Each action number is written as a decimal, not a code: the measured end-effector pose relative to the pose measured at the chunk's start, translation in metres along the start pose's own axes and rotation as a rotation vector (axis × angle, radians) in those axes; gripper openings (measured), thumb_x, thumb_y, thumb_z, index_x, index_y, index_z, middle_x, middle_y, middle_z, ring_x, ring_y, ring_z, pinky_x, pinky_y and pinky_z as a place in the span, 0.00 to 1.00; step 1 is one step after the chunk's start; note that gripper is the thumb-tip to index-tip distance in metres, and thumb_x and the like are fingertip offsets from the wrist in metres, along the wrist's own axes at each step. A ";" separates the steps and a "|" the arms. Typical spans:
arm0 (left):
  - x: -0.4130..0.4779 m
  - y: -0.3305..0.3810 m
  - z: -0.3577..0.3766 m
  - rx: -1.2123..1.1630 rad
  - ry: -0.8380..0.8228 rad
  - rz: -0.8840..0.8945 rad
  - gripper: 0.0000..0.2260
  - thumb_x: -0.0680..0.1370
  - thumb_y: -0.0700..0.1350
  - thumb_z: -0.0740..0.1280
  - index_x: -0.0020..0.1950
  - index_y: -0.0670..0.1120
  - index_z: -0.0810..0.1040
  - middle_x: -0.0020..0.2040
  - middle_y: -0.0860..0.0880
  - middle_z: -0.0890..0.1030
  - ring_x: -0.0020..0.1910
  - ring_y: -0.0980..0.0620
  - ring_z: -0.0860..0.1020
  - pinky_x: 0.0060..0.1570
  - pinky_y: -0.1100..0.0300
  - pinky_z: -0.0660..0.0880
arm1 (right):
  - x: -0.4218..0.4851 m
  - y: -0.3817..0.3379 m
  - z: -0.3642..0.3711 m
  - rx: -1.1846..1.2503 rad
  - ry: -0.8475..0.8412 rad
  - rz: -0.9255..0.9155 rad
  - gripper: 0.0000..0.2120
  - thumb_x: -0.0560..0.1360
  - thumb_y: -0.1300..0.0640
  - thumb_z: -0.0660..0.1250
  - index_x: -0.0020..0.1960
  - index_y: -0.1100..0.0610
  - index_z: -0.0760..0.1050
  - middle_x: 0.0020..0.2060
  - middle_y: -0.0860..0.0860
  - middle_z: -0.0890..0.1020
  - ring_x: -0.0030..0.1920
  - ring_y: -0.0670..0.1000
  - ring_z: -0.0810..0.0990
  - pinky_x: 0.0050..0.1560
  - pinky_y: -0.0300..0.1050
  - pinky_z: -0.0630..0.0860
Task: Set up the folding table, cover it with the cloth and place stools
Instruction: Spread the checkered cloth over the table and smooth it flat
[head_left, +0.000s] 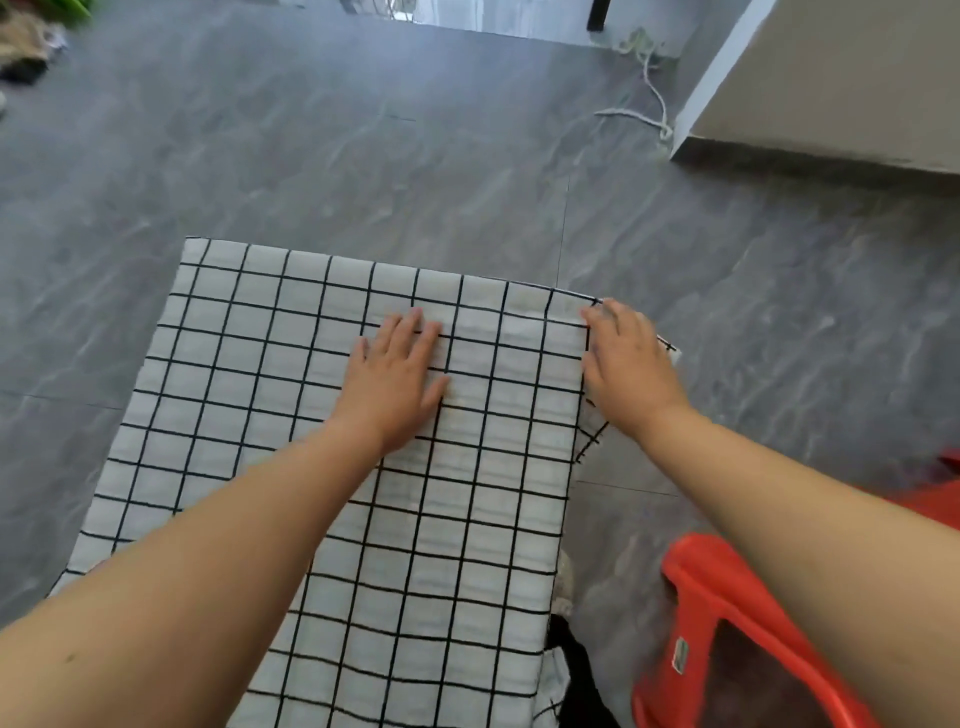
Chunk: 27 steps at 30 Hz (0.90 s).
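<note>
A white cloth with a black grid (249, 395) lies spread over the folding table, which it hides completely. My left hand (395, 379) rests flat on the cloth near the far right part of the top, fingers apart. At the table's far right corner my right hand (628, 364) presses on the cloth where it folds over the edge, and a flap hangs below it. A red plastic stool (696, 613) stands on the floor to the right of the table, partly behind my right forearm.
Grey marbled floor tiles (363, 156) surround the table. A wall corner (810, 93) juts in at the upper right with a white cord (649, 98) lying beside it. A pile of clutter (26, 47) sits at the upper left.
</note>
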<state>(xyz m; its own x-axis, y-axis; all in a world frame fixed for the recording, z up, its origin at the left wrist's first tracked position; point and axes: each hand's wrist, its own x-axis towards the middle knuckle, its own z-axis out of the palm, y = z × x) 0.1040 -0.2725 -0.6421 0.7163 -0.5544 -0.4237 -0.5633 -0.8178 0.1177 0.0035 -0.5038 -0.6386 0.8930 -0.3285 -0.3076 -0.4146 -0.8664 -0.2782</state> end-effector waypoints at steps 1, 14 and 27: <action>0.009 0.003 -0.005 0.007 -0.001 -0.019 0.28 0.80 0.57 0.52 0.77 0.50 0.47 0.78 0.47 0.45 0.77 0.48 0.45 0.73 0.45 0.50 | 0.007 0.007 -0.002 0.008 -0.004 0.008 0.24 0.77 0.58 0.58 0.73 0.57 0.60 0.73 0.58 0.60 0.72 0.59 0.58 0.71 0.54 0.57; 0.055 0.034 -0.010 0.082 -0.127 -0.078 0.30 0.80 0.60 0.45 0.77 0.49 0.39 0.78 0.48 0.38 0.76 0.45 0.38 0.72 0.41 0.45 | 0.054 0.049 -0.012 0.228 -0.042 0.047 0.11 0.79 0.56 0.57 0.55 0.58 0.75 0.53 0.57 0.79 0.54 0.59 0.76 0.51 0.53 0.74; 0.087 0.044 -0.010 0.051 -0.126 -0.021 0.30 0.79 0.62 0.43 0.76 0.50 0.35 0.77 0.50 0.36 0.75 0.51 0.35 0.72 0.45 0.37 | 0.097 0.099 -0.030 0.281 -0.301 0.133 0.11 0.78 0.58 0.61 0.54 0.62 0.77 0.53 0.59 0.81 0.55 0.58 0.76 0.47 0.44 0.66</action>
<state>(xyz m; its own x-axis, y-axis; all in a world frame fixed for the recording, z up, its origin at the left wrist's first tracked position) 0.1453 -0.3582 -0.6649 0.6725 -0.5112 -0.5352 -0.5715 -0.8182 0.0633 0.0546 -0.6332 -0.6692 0.7549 -0.2695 -0.5979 -0.5912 -0.6744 -0.4424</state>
